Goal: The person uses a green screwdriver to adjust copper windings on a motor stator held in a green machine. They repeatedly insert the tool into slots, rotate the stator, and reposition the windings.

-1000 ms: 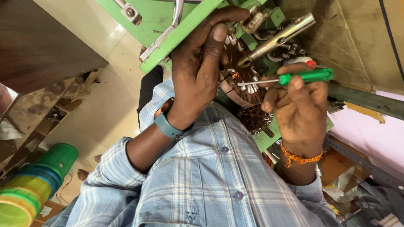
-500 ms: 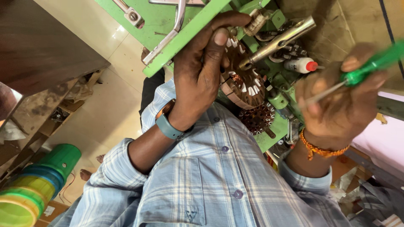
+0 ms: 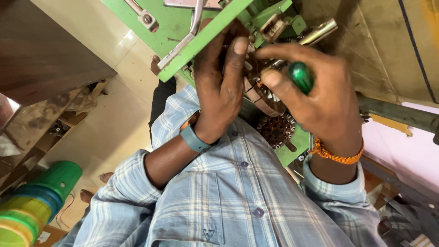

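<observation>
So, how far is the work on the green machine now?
The round wound part already sits in the green machine. In hand: the left hand steadies it, and the right hand grips a green-handled screwdriver pointed into it. The tip is hidden, so I cannot tell what it works on. A second wound part lies untouched below.

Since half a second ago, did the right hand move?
Yes. The right hand with the green screwdriver moved left, back to the wound part by the left hand.
</observation>
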